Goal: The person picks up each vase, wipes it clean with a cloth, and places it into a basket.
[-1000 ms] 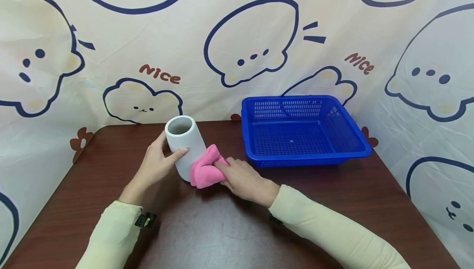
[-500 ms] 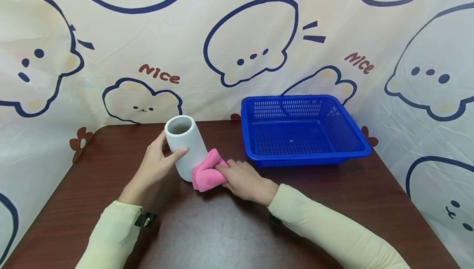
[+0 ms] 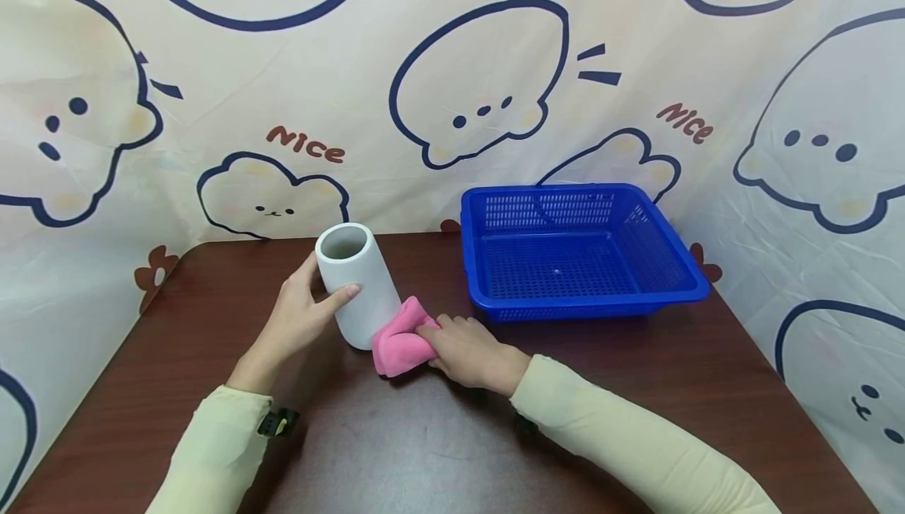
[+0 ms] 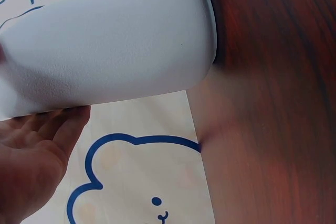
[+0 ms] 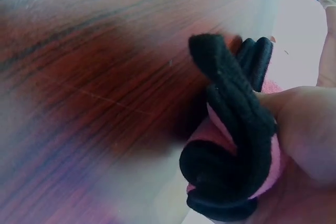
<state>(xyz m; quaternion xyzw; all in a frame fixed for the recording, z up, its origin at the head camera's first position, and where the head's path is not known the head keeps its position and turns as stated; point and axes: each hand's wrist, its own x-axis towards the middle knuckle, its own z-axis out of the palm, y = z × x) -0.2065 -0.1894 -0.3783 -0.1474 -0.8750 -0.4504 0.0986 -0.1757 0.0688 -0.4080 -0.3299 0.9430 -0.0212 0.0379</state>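
Observation:
A white, open-topped vase (image 3: 364,294) stands on the brown table, its base near the tabletop. My left hand (image 3: 293,313) grips its left side, thumb across the front; the other fingers are mostly behind it. In the left wrist view, fingers of the left hand (image 4: 37,161) lie against the vase (image 4: 115,45). My right hand (image 3: 470,353) holds a folded pink cloth (image 3: 403,341) at the vase's lower right side. Dark edges show on the folds of the cloth (image 5: 236,124) in the right wrist view. The right fingertips are partly hidden by the cloth.
A blue plastic basket (image 3: 566,262) with perforated walls sits at the back right of the table (image 3: 424,451). Behind and at the sides hangs a pale curtain (image 3: 396,192) with cartoon drawings, close to the table's back edge.
The right hand has slid the pink cloth a little down and to the right along the vase's lower side. The left hand and the vase have stayed in place.

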